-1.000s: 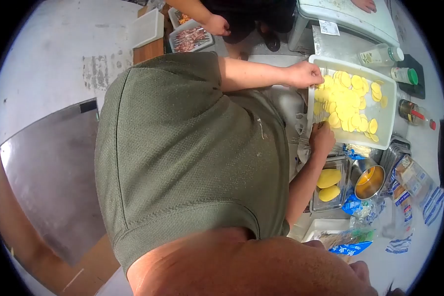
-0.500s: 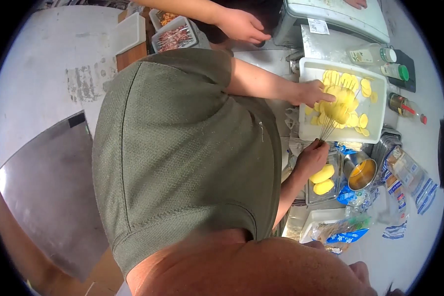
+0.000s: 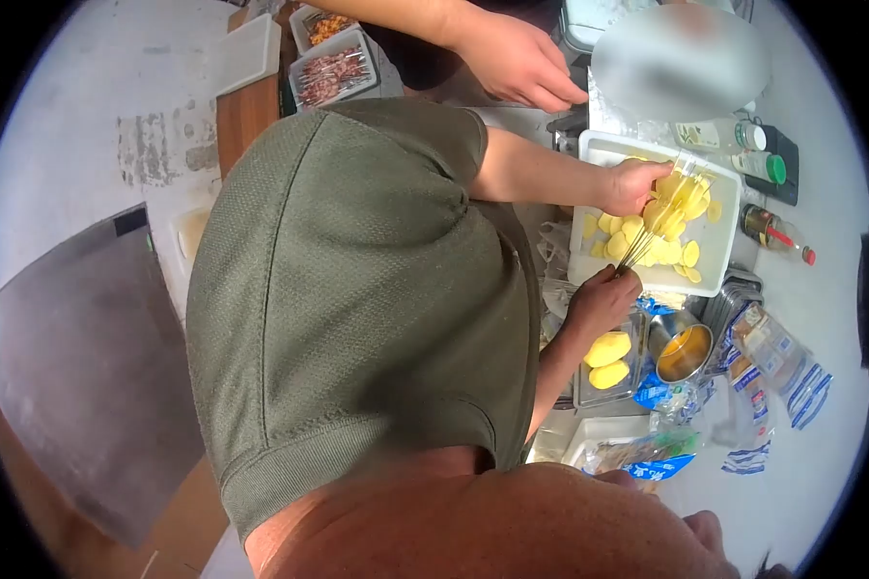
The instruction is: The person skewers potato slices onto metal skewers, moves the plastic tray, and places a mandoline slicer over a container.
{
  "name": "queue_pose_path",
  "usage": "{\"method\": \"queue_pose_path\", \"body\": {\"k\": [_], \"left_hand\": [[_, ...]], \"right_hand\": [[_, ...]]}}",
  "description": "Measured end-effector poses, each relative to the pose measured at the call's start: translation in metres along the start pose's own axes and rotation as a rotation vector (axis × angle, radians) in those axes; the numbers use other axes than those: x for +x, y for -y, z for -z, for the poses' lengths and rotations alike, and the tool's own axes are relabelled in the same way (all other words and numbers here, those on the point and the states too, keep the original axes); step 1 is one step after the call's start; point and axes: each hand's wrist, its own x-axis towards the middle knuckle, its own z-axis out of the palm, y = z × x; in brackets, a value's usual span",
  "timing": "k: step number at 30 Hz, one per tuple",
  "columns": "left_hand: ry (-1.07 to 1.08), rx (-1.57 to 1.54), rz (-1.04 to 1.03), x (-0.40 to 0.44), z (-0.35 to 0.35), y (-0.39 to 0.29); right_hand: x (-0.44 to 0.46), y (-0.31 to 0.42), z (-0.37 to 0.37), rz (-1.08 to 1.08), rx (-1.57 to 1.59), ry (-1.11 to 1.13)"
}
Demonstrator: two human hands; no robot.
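Observation:
My right hand is closed around the bare lower ends of a bundle of thin metal skewers. Yellow potato slices are threaded on their upper part, fanned out over a white tray. At the upper end my left hand has its fingers closed against the skewered slices; its exact grip is partly hidden. Loose potato slices lie in the tray beneath. Near my right wrist, peeled yellow potatoes sit in a clear container.
Another person's hand hangs above my left forearm. A metal pot holds yellow liquid. Bottles, including a green-capped one and a red-capped one, stand beyond the tray. Plastic packaging lies right; skewered meat fills a tray upper left.
My left hand has shifted from over the middle of the slices toward the skewers' upper end. The other person's hand has come closer and rightward. A blurred patch now covers the upper right.

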Motion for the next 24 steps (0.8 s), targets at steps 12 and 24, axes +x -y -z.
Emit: {"method": "queue_pose_path", "body": {"k": [12,24], "left_hand": [[-0.262,-0.030,-0.149,-0.012,-0.017,-0.065],[0.113,0.651,0.560,-0.094,-0.081,-0.144]], "right_hand": [[0.037,0.047,0.006,0.031,0.334,0.145],[0.074,0.099,0.013,0.026,0.875,0.007]]}}
